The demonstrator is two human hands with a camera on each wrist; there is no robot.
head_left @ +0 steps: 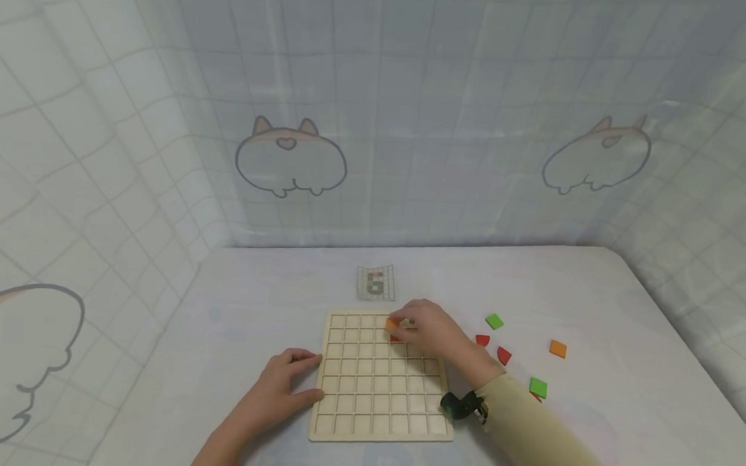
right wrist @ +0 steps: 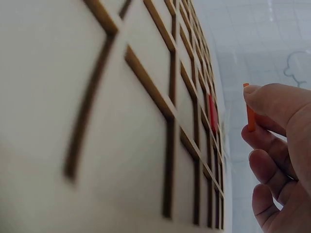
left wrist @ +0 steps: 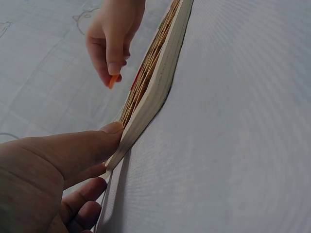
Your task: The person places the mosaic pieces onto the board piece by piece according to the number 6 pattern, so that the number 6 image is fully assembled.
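Observation:
A pale wooden grid board [head_left: 364,406] lies on the white surface. At its left edge, my left hand [head_left: 281,386] touches the rim with thumb and fingertips spread apart; the left wrist view shows the thumb [left wrist: 92,148] lying straight against the edge. My right hand [head_left: 430,327] pinches a thin orange square tile [right wrist: 250,115] between thumb and index finger. It holds the tile over the board's far rows, its other fingers loosely bent. Just below the tile, a red piece [right wrist: 212,111] sits in a cell of the grid, partly covered by the hand in the head view.
Beyond the board lies a small pattern card [head_left: 376,282]. To the right are scattered a green tile [head_left: 494,322], another green tile [head_left: 538,387], an orange tile [head_left: 558,349] and red quarter-round pieces [head_left: 504,355]. Cloth walls [head_left: 400,192] stand at the back and sides.

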